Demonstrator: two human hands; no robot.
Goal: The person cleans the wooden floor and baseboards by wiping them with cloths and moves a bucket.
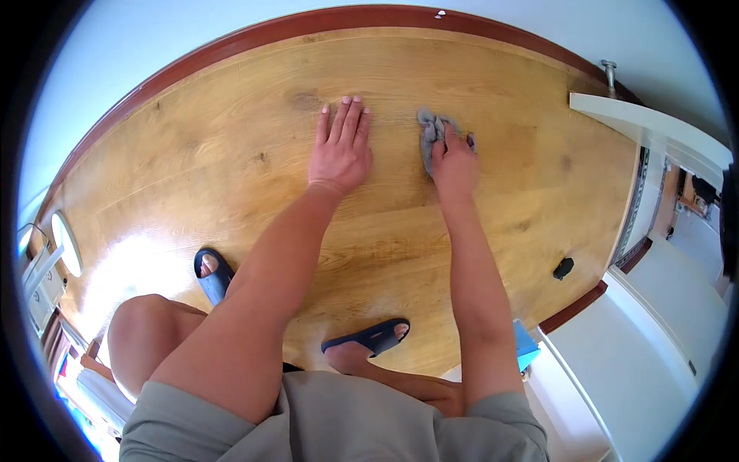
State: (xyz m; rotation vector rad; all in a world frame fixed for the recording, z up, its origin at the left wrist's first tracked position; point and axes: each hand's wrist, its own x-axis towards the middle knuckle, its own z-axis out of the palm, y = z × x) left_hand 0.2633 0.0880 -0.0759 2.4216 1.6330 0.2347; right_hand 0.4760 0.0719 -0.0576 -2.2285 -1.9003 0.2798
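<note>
My left hand (341, 150) lies flat on the wooden floor (362, 239), fingers stretched out toward the wall and nothing under them that shows. To its right, my right hand (456, 162) is closed on a grey cloth (429, 132), which is crumpled against the floor. Part of the cloth sticks out past the fingers on the left and at the top; the rest is hidden beneath the hand.
A dark red baseboard (254, 38) curves along the far wall. At right, a white door (616, 112) stands by a metal doorstop (609, 77). A small black object (563, 268) lies on the floor. Dark slippers (382, 336) are on my feet. A blue item (526, 346) is beside my right arm.
</note>
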